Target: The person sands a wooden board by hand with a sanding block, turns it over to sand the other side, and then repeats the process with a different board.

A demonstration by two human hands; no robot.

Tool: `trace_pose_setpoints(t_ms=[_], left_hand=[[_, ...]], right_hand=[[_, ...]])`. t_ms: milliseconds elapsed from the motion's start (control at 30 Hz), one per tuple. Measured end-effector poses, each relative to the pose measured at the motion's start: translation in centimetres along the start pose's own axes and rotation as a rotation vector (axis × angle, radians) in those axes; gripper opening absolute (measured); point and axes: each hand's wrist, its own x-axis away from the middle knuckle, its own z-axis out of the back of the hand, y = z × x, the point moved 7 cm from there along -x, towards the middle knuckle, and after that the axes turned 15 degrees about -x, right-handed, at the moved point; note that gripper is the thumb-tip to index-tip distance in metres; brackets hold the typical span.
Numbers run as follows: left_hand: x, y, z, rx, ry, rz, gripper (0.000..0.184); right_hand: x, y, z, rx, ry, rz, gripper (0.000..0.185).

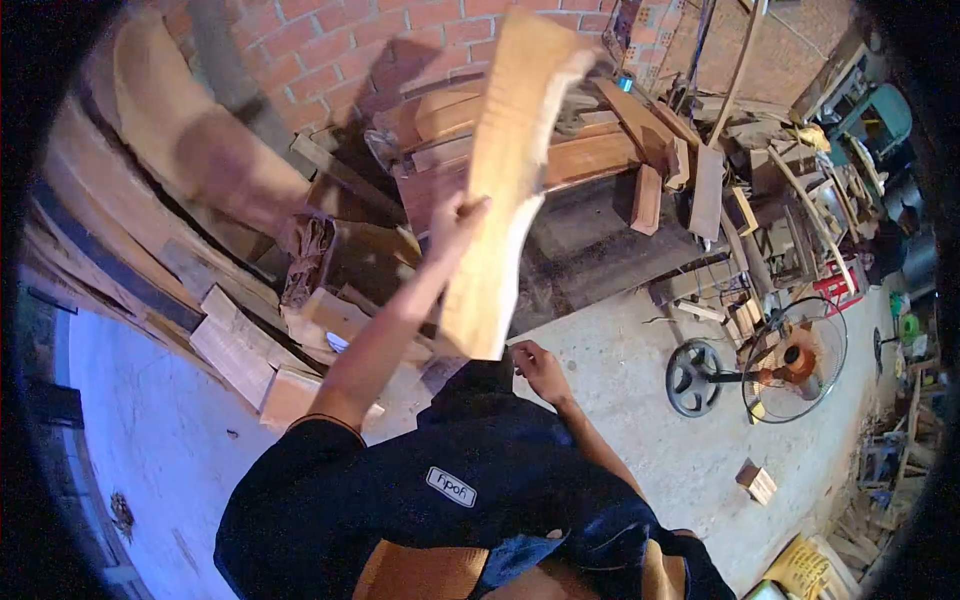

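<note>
A long light-brown wooden board (500, 170) with one wavy, pale edge stands tilted in front of me. My left hand (460, 225) is closed around its left edge near mid-length, thumb across the face. Slightly blurred, the upper end reaches over the wood pile by the brick wall. Close to the board's lower end is my right hand (541, 372), apart from it, with the fingers loosely bent and a gap showing between them. Nothing shows in that hand.
Wood offcuts (600, 155) lie heaped on a dark bench (600, 235) ahead. Large curved slabs (170, 230) lean at the left. A fan (795, 360) with a round base lies on the concrete floor at right, near a small wood block (757, 482).
</note>
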Motion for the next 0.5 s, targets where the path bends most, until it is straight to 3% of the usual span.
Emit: trace_pose_setpoints(t_ms=[100,133,200,267,333,367,433,500], left_hand=[[-2.7,1.9,3.7,0.067,0.044,-0.035,0.027],[-3.6,1.1,4.6,0.066,0.074,-0.069,0.028],[-4.1,-2.7,6.0,0.081,0.055,0.116,0.032],[-3.2,-3.2,8.5,-0.087,0.207,0.209,0.036],[-2.4,-6.2,12.1,-0.252,0.348,0.168,0.035],[-2.2,-6.8,12.9,-0.26,0.347,0.199,0.035],[1.3,-6.4,17.8,-0.305,0.725,0.016,0.032],[3.9,-6.9,21.4,-0.28,0.781,0.097,0.043]], right_hand=[[-1.0,-1.9,1.1,0.185,-0.034,0.169,0.022],[-1.4,-1.3,2.2,0.22,-0.007,0.07,0.022],[-1.6,-0.3,4.1,0.261,0.027,-0.048,0.021],[-1.6,-0.5,6.6,0.476,0.156,0.016,0.022],[-1.7,0.3,8.2,0.432,0.183,-0.038,0.021],[-1.9,1.3,9.0,0.469,0.209,-0.064,0.02],[-1.9,3.7,9.9,0.561,0.202,-0.109,0.019],[-2.2,4.7,10.1,0.637,0.138,-0.048,0.018]])
